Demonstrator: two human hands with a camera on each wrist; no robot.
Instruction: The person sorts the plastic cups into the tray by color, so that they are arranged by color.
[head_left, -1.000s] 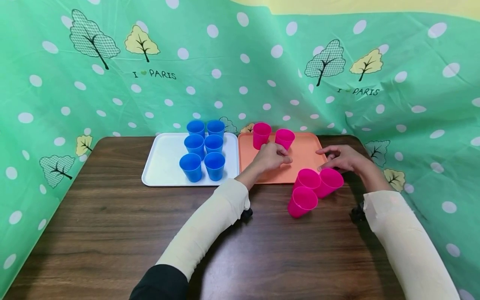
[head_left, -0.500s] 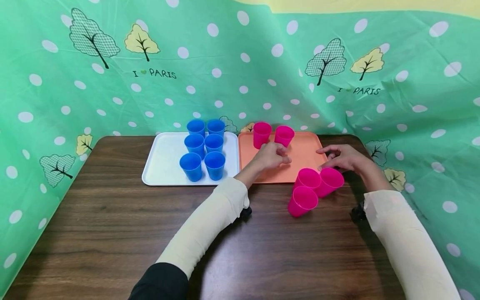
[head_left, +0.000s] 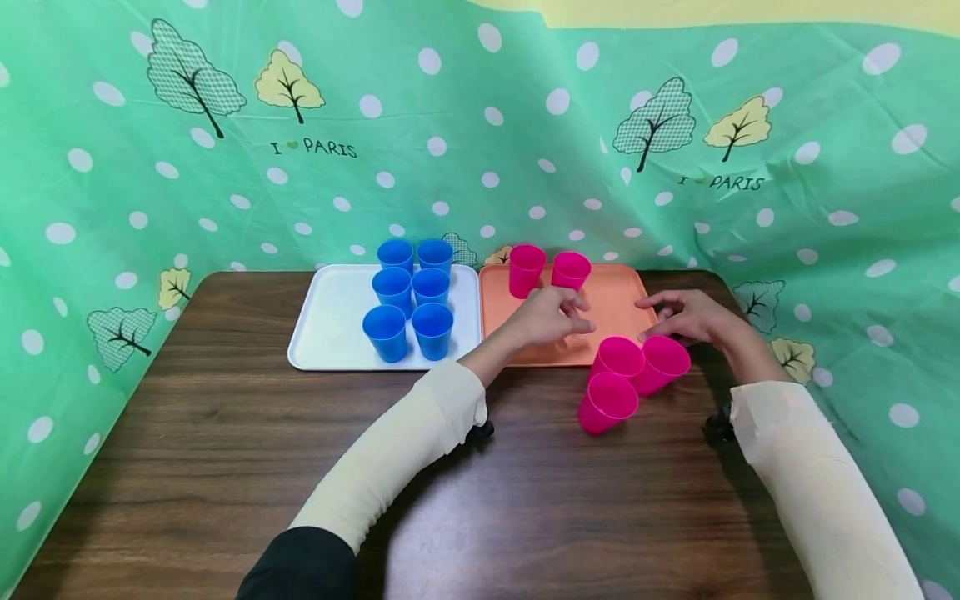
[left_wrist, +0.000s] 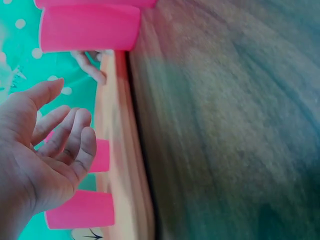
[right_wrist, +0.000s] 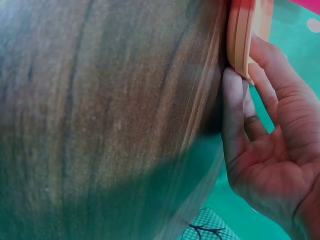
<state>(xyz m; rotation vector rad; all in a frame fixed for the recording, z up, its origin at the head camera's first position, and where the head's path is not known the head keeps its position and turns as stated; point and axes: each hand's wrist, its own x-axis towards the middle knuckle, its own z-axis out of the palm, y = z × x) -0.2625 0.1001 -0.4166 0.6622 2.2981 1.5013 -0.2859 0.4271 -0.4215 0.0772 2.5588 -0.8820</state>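
Observation:
My left hand (head_left: 551,317) hovers over the orange tray (head_left: 607,312), its fingers loosely bent and spread, nothing in them. Just behind it stand two pink cups on that tray, the left one (head_left: 527,271) fully visible, the other (head_left: 572,268) partly hidden by the hand. The left wrist view shows the bare palm (left_wrist: 45,155) beside these cups. At the tray's right edge my right hand (head_left: 693,317) grips the rim (right_wrist: 240,37) between thumb and fingers. Three more pink cups stand upright in a tight cluster near that corner, one (head_left: 607,404) frontmost on the wooden table.
A white tray (head_left: 330,321) adjoins the orange one on the left. Several blue cups (head_left: 386,333) stand on its right half in two columns. Behind the table (head_left: 247,450) hangs a green dotted cloth (head_left: 450,183) with printed trees.
My left hand's fingers have spread a little and shifted slightly right, away from the tray's two pink cups. The right hand and the cups stay put; the head view shifts slightly.

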